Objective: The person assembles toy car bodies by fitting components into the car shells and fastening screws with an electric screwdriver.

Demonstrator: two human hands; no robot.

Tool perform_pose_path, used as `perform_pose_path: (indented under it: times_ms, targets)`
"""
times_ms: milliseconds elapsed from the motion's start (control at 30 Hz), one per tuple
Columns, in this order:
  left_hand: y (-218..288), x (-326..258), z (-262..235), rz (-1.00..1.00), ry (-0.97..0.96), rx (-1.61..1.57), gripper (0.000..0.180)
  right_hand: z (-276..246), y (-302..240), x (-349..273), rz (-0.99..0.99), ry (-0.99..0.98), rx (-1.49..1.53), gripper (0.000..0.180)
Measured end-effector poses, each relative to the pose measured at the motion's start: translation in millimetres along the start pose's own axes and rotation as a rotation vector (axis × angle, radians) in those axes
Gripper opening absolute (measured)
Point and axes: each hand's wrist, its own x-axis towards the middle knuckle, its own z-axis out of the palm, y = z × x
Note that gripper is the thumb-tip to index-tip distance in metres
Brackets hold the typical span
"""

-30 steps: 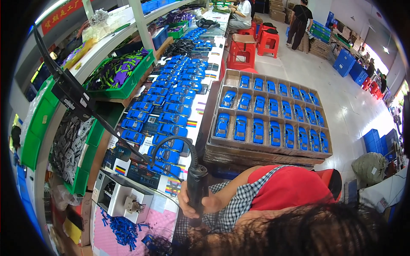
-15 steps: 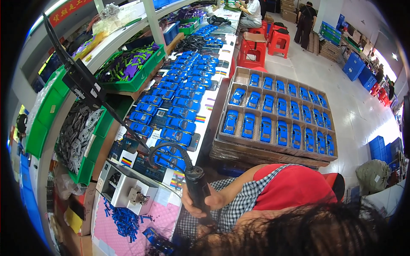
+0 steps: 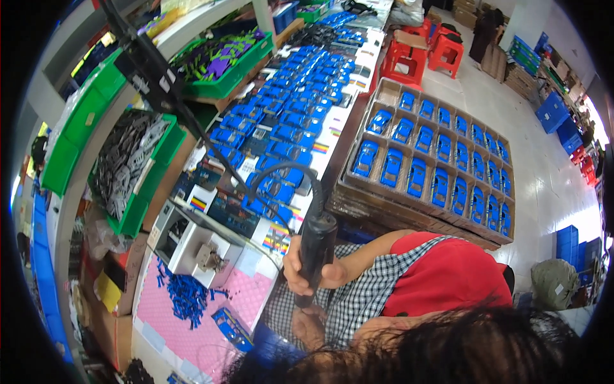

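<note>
My right hand is wrapped round a black electric screwdriver, held upright with its cable looping from the top. Just below its lower end is my left hand, fingers curled and partly in shadow; what they grip is hidden. A blurred blue surface shows beside that hand, partly behind hair. On the pink mat lie a blue toy car and a heap of small blue parts. A silver metal box-like device stands at the mat's far edge.
Rows of blue toy cars cover the bench beyond. A divided carton tray of blue cars is stacked on the right. Green bins of grey parts and purple-green parts line the left. Red stools stand farther off.
The view has shifted, so the bench and tray sit differently in it. The screwdriver remains in my right hand. More of my left hand and of the toy car on the mat now shows.
</note>
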Motion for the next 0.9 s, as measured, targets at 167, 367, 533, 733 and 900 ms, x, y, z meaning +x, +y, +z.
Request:
perform_pose_path:
  times_ms: [167, 367, 533, 733, 900]
  targets:
    - [90, -104, 61, -0.348, 0.585, 1.664, 0.030, 6, 8, -6, -0.038, -0.046, 0.040, 0.049]
    - [89, -109, 65, -0.268, 0.569, 1.631, 0.027, 8, 14, -8, -0.029, -0.061, 0.087, 0.049]
    - [78, -107, 73, -0.232, 0.705, 1.656, 0.028, 8, 10, -7, -0.038, -0.084, 0.142, 0.048]
    - [77, -104, 69, -0.180, 0.757, 1.648, 0.031, 2, 3, -2, 0.026, -0.104, -0.012, 0.054]
    - [84, -112, 63, -0.181, 0.589, 1.562, 0.035, 2, 9, -1, -0.022, -0.103, -0.006, 0.055]
